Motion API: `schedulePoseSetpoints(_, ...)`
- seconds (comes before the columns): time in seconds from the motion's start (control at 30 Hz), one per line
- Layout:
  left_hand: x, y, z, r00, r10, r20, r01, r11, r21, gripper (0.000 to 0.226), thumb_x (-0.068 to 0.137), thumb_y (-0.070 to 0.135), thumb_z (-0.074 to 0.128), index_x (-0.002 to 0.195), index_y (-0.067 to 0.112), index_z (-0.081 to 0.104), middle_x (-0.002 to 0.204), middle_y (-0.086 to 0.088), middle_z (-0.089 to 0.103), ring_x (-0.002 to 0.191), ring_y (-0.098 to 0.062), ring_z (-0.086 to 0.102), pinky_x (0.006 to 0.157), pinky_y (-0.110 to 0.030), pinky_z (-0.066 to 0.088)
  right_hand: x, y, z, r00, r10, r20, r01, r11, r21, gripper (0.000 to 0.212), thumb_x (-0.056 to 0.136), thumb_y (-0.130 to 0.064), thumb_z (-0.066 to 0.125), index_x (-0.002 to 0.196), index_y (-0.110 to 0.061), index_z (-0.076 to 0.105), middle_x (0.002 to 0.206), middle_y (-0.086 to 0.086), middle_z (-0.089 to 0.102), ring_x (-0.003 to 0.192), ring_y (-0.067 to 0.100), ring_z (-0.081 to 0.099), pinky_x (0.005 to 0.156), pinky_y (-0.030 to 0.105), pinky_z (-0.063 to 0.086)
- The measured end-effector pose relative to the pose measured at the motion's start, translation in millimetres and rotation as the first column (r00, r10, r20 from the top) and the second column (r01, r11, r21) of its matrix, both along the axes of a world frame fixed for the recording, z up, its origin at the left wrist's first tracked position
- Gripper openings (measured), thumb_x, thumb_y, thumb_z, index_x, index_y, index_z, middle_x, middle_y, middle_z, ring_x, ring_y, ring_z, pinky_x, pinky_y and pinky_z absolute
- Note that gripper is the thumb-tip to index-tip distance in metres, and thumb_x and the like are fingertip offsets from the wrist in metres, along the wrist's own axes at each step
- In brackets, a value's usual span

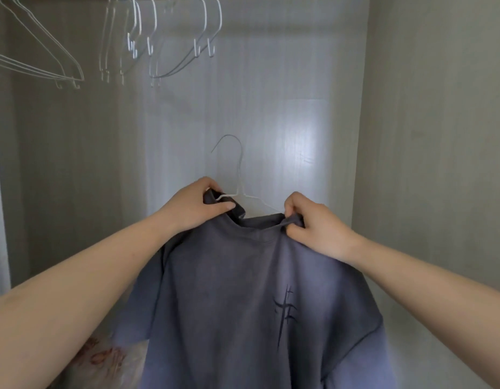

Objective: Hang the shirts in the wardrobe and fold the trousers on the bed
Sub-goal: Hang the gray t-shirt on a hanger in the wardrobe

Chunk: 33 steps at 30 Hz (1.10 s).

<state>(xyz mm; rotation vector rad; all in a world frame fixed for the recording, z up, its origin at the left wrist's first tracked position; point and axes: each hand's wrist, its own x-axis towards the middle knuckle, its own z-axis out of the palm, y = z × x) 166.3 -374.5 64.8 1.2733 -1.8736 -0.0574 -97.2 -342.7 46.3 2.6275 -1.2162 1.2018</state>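
A grey-purple T-shirt (243, 290) with a dark mark on the chest hangs in front of me inside the wardrobe. A white wire hanger (239, 175) sticks up out of its neck opening, hook free in the air. My left hand (199, 204) grips the left side of the collar, where the hanger's arm enters. My right hand (316, 223) pinches the right side of the collar. The hanger's lower part is hidden inside the shirt.
Several empty white wire hangers (159, 43) hang from the rail at the top left. The wardrobe's pale back panel (285, 108) and right side wall (439, 136) enclose the space. A patterned fabric (105, 357) lies at the bottom left.
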Motion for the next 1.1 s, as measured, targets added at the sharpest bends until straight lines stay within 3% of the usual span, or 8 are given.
schedulePoseSetpoints(0.13,27,-4,-7,0.990,0.133,0.036,-0.131,0.990,-0.053,0.043,0.080,0.044,0.072,0.115,0.026,0.052,0.096,0.009,0.058,0.089,-0.015,0.056,0.071,-0.025,0.040,-21,-3,-5,0.977,0.001,0.211,-0.006,1.000,0.022,0.031,0.077,0.000,0.054,0.088,-0.028,0.044,0.054,-0.015,0.047,0.052,0.005,0.038,0.056,0.015,0.033)
schedulePoseSetpoints(0.3,52,-5,-1,0.912,0.375,0.166,-0.349,0.922,-0.166,0.044,0.083,0.066,0.051,0.066,0.026,0.057,0.069,0.008,0.058,0.071,-0.019,0.056,0.052,-0.027,0.033,-40,-4,-4,0.983,0.013,0.182,-0.025,0.997,0.067,0.027,0.081,0.001,0.058,0.087,-0.025,0.062,0.069,-0.007,0.061,0.063,0.008,0.050,0.062,0.017,0.038)
schedulePoseSetpoints(0.43,54,-9,-3,0.838,0.492,0.235,-0.430,0.862,-0.269,0.060,0.081,0.075,0.040,0.058,0.021,0.052,0.061,0.005,0.055,0.064,-0.018,0.051,0.052,-0.028,0.030,-48,-9,-4,0.987,0.045,0.155,-0.073,0.980,0.184,0.020,0.085,-0.006,0.064,0.090,-0.025,0.064,0.087,-0.007,0.066,0.072,0.017,0.053,0.070,0.028,0.042)
schedulePoseSetpoints(0.57,48,-15,-4,0.943,0.299,0.149,-0.284,0.952,-0.115,0.049,0.086,0.060,0.054,0.059,0.019,0.051,0.060,0.003,0.053,0.060,-0.011,0.049,0.050,-0.029,0.029,-51,-10,3,0.987,0.032,0.159,-0.069,0.971,0.230,0.030,0.086,-0.009,0.068,0.098,-0.036,0.064,0.105,-0.014,0.065,0.074,0.007,0.058,0.076,0.018,0.044)
schedulePoseSetpoints(0.67,36,-18,-4,0.981,0.113,0.155,-0.100,0.991,-0.087,0.038,0.090,0.045,0.058,0.067,0.015,0.057,0.063,0.002,0.054,0.062,-0.012,0.049,0.053,-0.026,0.032,-47,-9,8,0.978,0.045,0.205,-0.090,0.973,0.214,0.025,0.088,-0.004,0.064,0.091,-0.029,0.068,0.094,-0.011,0.068,0.075,-0.005,0.058,0.073,0.003,0.041)
schedulePoseSetpoints(0.77,22,-18,-4,0.990,-0.025,0.140,0.043,0.991,-0.124,0.015,0.092,0.038,0.059,0.079,0.030,0.064,0.080,0.015,0.063,0.077,0.003,0.055,0.066,-0.008,0.039,-46,-9,9,0.972,0.019,0.234,-0.071,0.974,0.213,0.021,0.088,-0.003,0.063,0.091,-0.022,0.070,0.090,-0.012,0.068,0.074,-0.010,0.059,0.073,0.001,0.040)
schedulePoseSetpoints(0.93,1,-22,-2,0.979,-0.140,0.149,0.161,0.976,-0.144,0.014,0.094,0.034,0.059,0.084,0.043,0.063,0.083,0.028,0.061,0.084,0.016,0.053,0.071,-0.002,0.036,-51,-8,9,0.972,0.009,0.234,-0.070,0.966,0.250,0.021,0.083,-0.009,0.071,0.088,-0.029,0.069,0.091,-0.015,0.069,0.078,-0.005,0.060,0.078,0.007,0.044)
schedulePoseSetpoints(1.1,19,-30,0,0.989,-0.149,0.015,0.150,0.979,-0.137,0.025,0.095,0.031,0.056,0.078,0.047,0.063,0.084,0.030,0.065,0.083,0.017,0.056,0.068,0.002,0.036,-79,0,16,0.973,-0.043,0.228,-0.045,0.929,0.367,0.014,0.082,-0.029,0.069,0.075,-0.019,0.073,0.072,-0.009,0.068,0.067,0.002,0.059,0.063,0.015,0.047)
